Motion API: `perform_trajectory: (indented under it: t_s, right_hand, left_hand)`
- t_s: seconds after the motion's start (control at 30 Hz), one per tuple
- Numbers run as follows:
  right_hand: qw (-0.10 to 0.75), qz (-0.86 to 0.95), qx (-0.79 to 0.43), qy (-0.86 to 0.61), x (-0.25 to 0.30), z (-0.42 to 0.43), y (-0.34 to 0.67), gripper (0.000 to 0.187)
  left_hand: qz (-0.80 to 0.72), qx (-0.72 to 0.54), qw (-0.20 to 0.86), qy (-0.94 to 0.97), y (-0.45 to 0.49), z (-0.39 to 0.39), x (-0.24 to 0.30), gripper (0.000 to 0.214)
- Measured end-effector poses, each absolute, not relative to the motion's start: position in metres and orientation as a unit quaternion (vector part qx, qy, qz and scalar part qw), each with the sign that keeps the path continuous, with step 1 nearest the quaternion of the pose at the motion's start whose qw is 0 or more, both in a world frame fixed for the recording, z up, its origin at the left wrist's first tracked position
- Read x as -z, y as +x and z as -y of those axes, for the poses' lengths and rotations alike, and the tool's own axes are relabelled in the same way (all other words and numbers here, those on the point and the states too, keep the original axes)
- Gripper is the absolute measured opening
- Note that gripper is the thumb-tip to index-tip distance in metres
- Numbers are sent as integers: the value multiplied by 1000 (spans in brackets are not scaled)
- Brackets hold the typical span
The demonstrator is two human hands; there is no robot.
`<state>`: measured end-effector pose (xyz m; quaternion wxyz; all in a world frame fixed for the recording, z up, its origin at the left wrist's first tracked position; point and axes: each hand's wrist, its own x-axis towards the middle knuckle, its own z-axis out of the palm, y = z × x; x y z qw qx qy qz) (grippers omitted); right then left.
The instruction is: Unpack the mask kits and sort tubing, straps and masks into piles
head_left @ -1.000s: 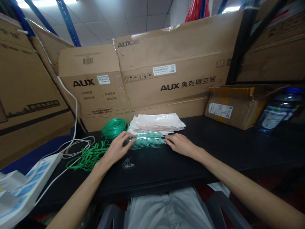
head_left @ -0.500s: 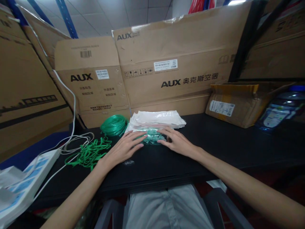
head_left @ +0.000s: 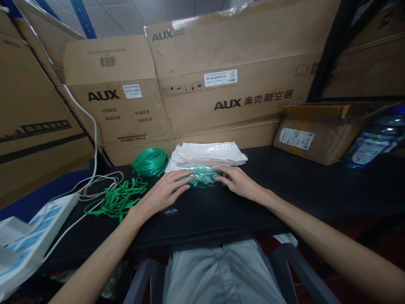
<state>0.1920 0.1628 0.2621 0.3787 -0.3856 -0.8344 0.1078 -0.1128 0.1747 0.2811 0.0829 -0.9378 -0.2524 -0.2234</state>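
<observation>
A small heap of translucent green plastic pieces (head_left: 203, 177) lies on the black table, just in front of a stack of flat white plastic packets (head_left: 211, 153). At the heap's left edge, my left hand (head_left: 166, 189) rests palm down with its fingers stretched out. From the right, my right hand (head_left: 238, 180) reaches to the heap, its fingers slightly bent and thumb apart; no grip on anything shows. Left of the hands lie a coil of clear green tubing (head_left: 151, 161) and a tangle of green elastic straps (head_left: 122, 198).
Large cardboard sheets (head_left: 193, 116) stand along the back of the black table (head_left: 202, 228). A power strip (head_left: 34, 236) with white cables sits at the left. On the right are an open cardboard box (head_left: 311, 139) and a blue-capped bottle (head_left: 373, 139).
My right hand's fingers have drawn a little closer together beside the green pieces. My left hand stays much the same. The view has tipped slightly.
</observation>
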Motion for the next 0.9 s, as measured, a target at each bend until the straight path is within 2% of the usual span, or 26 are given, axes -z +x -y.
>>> perform_trajectory:
  t_s: [0.23, 0.4, 0.53, 0.63, 0.77, 0.9]
  right_hand:
    - [434, 799, -126, -396, -273, -164, 202, 30]
    - [471, 772, -161, -397, -284, -155, 206, 33]
    - [441, 782, -199, -392, -277, -128, 199, 32]
    - [403, 804, -196, -392, -263, -102, 191, 27]
    - [383, 821, -176, -385, -248, -74, 180, 31]
    - [373, 823, -144, -403, -245, -65, 175, 39]
  left_hand:
    - [261, 216, 79, -938, -111, -173, -282, 42]
    - [253, 306, 98, -913, -113, -169, -284, 37]
    - [289, 394, 76, -869, -121, -167, -291, 25]
    - [342, 404, 4, -849, -127, -155, -297, 24]
    - [426, 314, -56, -847, -132, -122, -291, 29]
    - [480, 272, -9, -834, -136, -97, -269, 60]
